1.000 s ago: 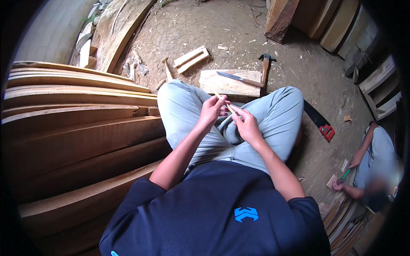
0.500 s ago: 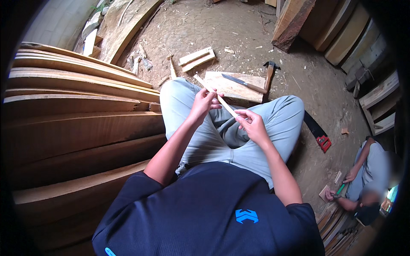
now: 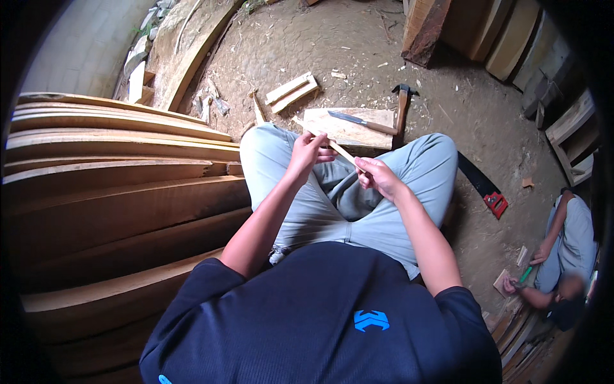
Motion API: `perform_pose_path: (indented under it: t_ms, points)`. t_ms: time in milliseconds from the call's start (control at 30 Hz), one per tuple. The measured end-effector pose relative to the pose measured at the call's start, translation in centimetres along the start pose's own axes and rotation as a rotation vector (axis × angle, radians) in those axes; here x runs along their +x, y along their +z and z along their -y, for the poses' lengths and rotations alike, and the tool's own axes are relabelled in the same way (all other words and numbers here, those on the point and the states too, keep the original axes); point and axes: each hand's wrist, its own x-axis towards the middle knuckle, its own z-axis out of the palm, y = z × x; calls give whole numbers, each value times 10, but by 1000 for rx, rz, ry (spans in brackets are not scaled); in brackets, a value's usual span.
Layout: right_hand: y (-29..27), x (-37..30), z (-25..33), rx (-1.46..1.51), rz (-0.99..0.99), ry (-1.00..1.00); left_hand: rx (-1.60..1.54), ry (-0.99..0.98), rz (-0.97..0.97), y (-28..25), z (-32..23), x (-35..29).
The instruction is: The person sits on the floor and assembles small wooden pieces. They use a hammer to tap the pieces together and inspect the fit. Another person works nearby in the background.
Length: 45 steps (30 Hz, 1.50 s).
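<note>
Far left of the grip, stacked boards point(image 3: 121, 192) ran in long rows, edges bowed by the lens. Beyond them, up and left of the grip, a pale grey surface point(image 3: 77, 57), wall or slab, couldn't tell, and a long plank point(image 3: 192, 61) on the ground. Dirt floor point(image 3: 320, 38) past the grip: brown, cracked, littered with pale chips. Ahead and slightly left of the grip, a small wood block point(image 3: 291, 93) with a groove or gap along it lay on the dirt.

Left hand point(image 3: 310, 152) had thumb and fingers around a thin stick point(image 3: 344, 153); right hand point(image 3: 377, 176) pinched it near its lower end. Stick slanted above the lap point(image 3: 348, 198), grey trousers, legs folded, far tip up and left past the left hand.

Just beyond the grip, a flat board point(image 3: 320, 128) sat on the floor, knife point(image 3: 361, 120) lying across it, blade toward the left. Right of that, a hammer point(image 3: 401, 109), its handle just beside the board, head away from the grip. Ahead and right, thick timber point(image 3: 422, 32) stood on the dirt. Right of the grip, past the knee, a saw point(image 3: 483, 185), dark blade, red handle. Far right and nearer the viewer, a co-worker point(image 3: 572, 237) sat holding a green tool point(image 3: 526, 274), more planks point(image 3: 511, 333) below.
</note>
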Motion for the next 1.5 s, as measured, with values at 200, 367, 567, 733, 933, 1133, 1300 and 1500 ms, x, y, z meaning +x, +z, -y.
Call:
perform_pose_path:
  t_ms: [200, 367, 567, 733, 933, 1133, 1300, 1500]
  points:
    - [-4, 1, -1, 48, -128, -28, -50, -1, -47, 2, -10, 4]
    - [-14, 3, -4, 265, -214, -93, 83, -2, -19, 7, -6, 8]
    - [-20, 2, -3, 423, -288, -217, 100, 54, -65, 26, -7, 2]
    - [-13, -5, 3, 391, -260, -375, 73, 112, -68, 28, -2, -3]
    - [-11, -9, 3, 323, -348, -440, 58, 147, -35, 38, 6, -7]
    - [-15, -12, 5, 433, -327, -435, 26, 122, 13, 43, 14, -15]
    - [-16, -10, 2, 464, -313, -433, 20, 95, -2, 45, 11, -18]
    - [-19, -10, 1, 502, -300, -444, 17, 90, 6, 43, 11, -16]
